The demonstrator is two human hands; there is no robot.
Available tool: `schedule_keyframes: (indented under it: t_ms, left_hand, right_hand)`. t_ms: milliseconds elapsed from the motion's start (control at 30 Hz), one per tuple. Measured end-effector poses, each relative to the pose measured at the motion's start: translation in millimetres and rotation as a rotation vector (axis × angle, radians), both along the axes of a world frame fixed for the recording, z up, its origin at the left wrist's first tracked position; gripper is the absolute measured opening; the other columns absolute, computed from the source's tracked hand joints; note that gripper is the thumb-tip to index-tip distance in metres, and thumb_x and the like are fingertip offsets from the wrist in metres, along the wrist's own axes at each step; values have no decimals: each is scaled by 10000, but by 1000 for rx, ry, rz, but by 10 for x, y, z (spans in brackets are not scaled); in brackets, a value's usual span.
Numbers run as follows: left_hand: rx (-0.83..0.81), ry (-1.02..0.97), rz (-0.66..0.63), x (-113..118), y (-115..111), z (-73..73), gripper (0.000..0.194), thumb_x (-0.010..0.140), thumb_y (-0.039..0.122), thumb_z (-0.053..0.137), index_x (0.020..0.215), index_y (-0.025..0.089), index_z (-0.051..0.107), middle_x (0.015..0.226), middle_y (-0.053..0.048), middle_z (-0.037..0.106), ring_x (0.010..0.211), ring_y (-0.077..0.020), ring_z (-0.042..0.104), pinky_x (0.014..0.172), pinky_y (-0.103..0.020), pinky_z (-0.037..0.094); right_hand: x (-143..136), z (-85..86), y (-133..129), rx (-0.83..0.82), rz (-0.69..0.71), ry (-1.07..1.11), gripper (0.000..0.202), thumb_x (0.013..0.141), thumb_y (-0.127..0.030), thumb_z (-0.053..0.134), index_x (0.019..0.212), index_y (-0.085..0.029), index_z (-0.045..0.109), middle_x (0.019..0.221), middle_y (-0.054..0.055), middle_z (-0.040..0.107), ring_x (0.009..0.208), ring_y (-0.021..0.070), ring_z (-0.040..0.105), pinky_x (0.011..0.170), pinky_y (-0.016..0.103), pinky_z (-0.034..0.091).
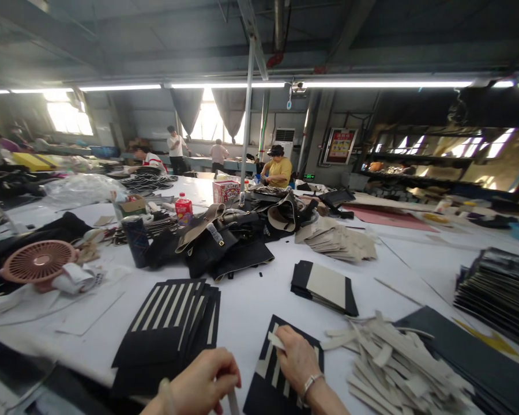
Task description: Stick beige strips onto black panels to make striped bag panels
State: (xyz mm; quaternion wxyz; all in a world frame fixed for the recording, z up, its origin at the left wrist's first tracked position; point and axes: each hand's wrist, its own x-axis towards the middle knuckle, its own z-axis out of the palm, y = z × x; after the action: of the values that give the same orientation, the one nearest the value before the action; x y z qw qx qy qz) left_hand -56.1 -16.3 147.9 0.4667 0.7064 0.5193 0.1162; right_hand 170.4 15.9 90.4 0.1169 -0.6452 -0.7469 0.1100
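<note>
A black panel [258,397] with several pale stripes lies at the table's front edge. My right hand [298,356] is over its upper part, fingers closed on a light-grey strip [276,340] whose end sticks out beyond the fingertips. Left of the panel, my left hand [201,380] is pinched on a narrow pale strip [233,402] that hangs down from the fingers. Beside my right hand spreads a loose heap of similar light-grey strips [384,369]. A fanned stack of striped black panels [164,328] rests farther left.
Behind the panel sits a pile of black and grey pieces [326,285]. Black bag parts [233,242] crowd mid-table, near a pink fan [40,260] and a dark tumbler [136,241]. A tall black stack [499,291] stands right. A person in yellow [278,169] works across the table.
</note>
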Motion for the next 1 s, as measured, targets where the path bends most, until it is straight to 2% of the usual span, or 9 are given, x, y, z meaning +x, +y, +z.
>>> schedule_keyframes:
  t_ms: [133, 267, 367, 500, 633, 733, 800, 900, 1000]
  left_hand:
    - [48, 236, -63, 424, 419, -298, 183, 704, 239, 532, 857, 178, 611, 708, 2, 636, 608, -149, 613, 515, -216, 471]
    - [177, 398, -153, 678, 668, -455, 182, 590, 234, 630, 768, 201, 652, 753, -43, 676, 762, -238, 636, 662, -299, 486]
    - [227, 500, -227, 744, 731, -539, 163, 604, 257, 609, 746, 198, 663, 795, -95, 682, 790, -295, 638, 664, -351, 491]
    - [251, 576, -285, 750, 757, -634, 217, 621, 228, 578, 819, 196, 662, 856, -117, 680, 817, -297, 638, 682, -367, 495]
    - [266, 577, -345, 756, 748, -626, 308, 596, 216, 597, 897, 164, 636, 910, -142, 668, 833, -315, 630, 697, -389, 498]
    - [282, 525, -369, 701, 655, -541, 310, 656, 204, 538, 952, 138, 602, 963, -154, 649, 895, -308, 609, 764, -395, 475]
    - [257, 481, -377, 582, 533, -464, 238, 687, 200, 496, 896, 162, 605, 929, -110, 657, 894, -267, 605, 780, -357, 461]
    - [171, 422, -380, 271, 278, -358, 165, 699, 218, 492, 823, 218, 600, 825, -8, 657, 793, -183, 601, 711, -266, 450]
    - [63, 383, -356, -87, 19, -289, 84, 712, 315, 539, 713, 241, 579, 703, 51, 609, 685, -151, 566, 629, -234, 430]
  right_hand:
    - [-54, -87, 12, -24, 52, -28, 217, 740, -145, 449, 866, -232, 603, 1070, 12, 628, 891, 204, 620, 706, 292, 433]
    - [-89, -181, 6, -16, 81, -101, 298, 663, -78, 451, 894, -206, 588, 1178, 33, 588, 877, 213, 630, 688, 307, 458]
    - [-107, -235, -26, -31, 74, -135, 383, 629, -62, 442, 961, -204, 571, 1283, 43, 526, 866, 218, 638, 683, 328, 474]
    - [-136, -292, -60, -49, 60, -145, 417, 635, -62, 426, 999, -202, 572, 1355, 53, 466, 869, 224, 646, 693, 339, 487]
    - [-178, -281, -62, -57, 29, -172, 450, 629, -61, 418, 1030, -184, 580, 1364, 87, 453, 820, 230, 660, 660, 335, 495]
    - [-207, -237, -65, -50, 26, -190, 430, 653, -56, 403, 1019, -177, 591, 1343, 103, 473, 799, 222, 665, 649, 322, 492]
    - [-217, -218, -78, -44, 30, -198, 426, 652, -52, 405, 1015, -170, 595, 1340, 109, 475, 799, 222, 663, 653, 324, 494]
    - [-217, -225, -100, -41, 31, -196, 449, 649, -64, 430, 1058, -163, 585, 1339, 115, 473, 813, 235, 658, 671, 345, 498]
    - [-205, -217, -91, -51, 39, -178, 455, 661, -65, 444, 1083, -169, 578, 1339, 115, 470, 818, 234, 653, 683, 353, 493]
